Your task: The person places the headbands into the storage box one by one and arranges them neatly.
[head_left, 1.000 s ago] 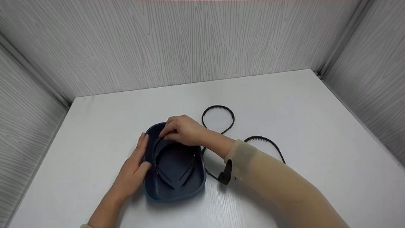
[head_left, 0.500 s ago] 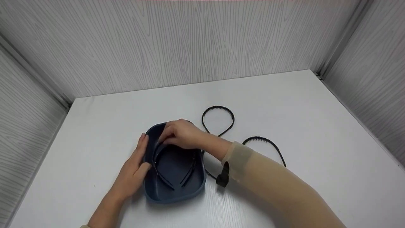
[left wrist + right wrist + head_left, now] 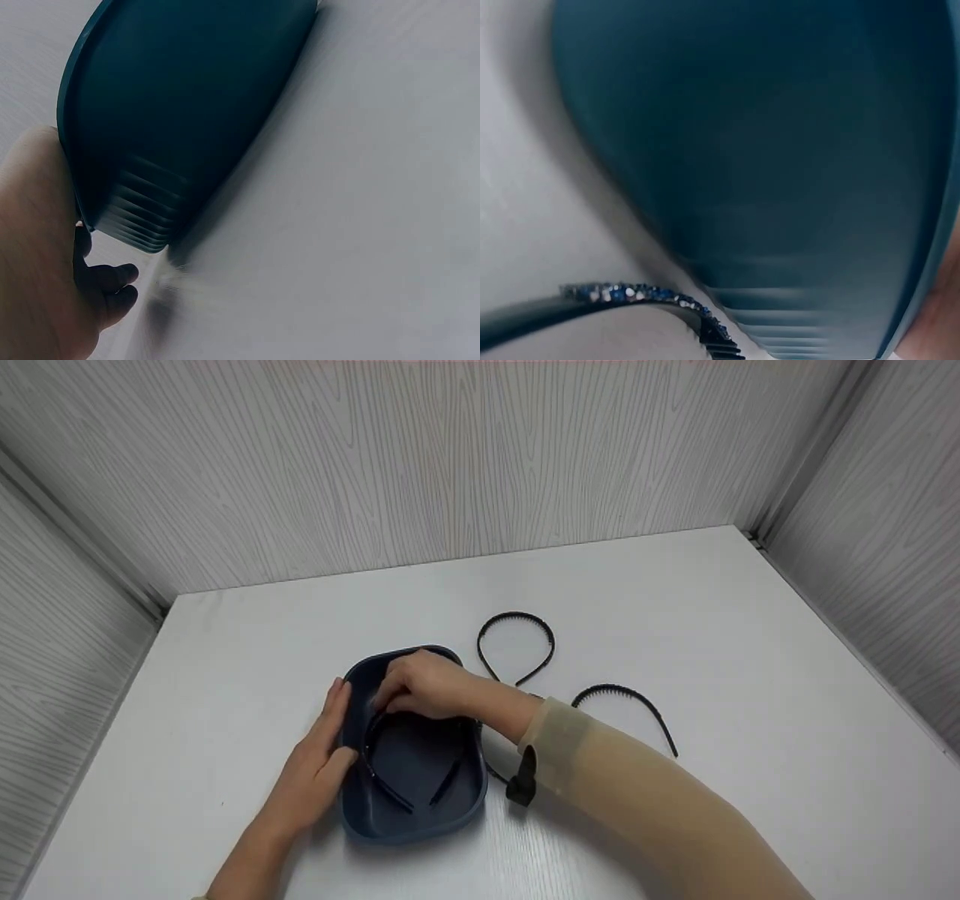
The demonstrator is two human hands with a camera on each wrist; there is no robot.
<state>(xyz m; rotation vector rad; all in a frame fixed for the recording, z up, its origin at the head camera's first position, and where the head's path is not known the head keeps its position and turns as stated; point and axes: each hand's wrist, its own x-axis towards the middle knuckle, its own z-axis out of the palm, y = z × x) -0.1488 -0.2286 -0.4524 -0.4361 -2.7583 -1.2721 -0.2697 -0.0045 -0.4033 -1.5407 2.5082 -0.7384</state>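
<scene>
In the head view a dark blue plastic bin (image 3: 414,832) stands on the table. My left hand (image 3: 311,769) lies along its left side, fingers straight against the wall, thumb at the rim. My right hand (image 3: 424,686) reaches into the bin's far part and pinches a black headband (image 3: 386,791) by its curved top; its ends point toward me. Another headband seems to lie beneath it, mostly overlapped. The right fingertips are partly hidden. The left wrist view shows the bin's outer wall (image 3: 180,97) and the left hand beside it.
Right of the bin, a toothed black headband (image 3: 516,615) lies on the white table (image 3: 712,615), and another (image 3: 630,694) sits farther right. One more, partly under the right forearm, shows a glittering stone-covered band (image 3: 630,292) in the right wrist view. Wood-grain panels (image 3: 450,457) enclose the table.
My right hand has moved slightly down and left inside the bin, lowering the headband; its ends now nearly line up with those of the one beneath. My left hand stays put.
</scene>
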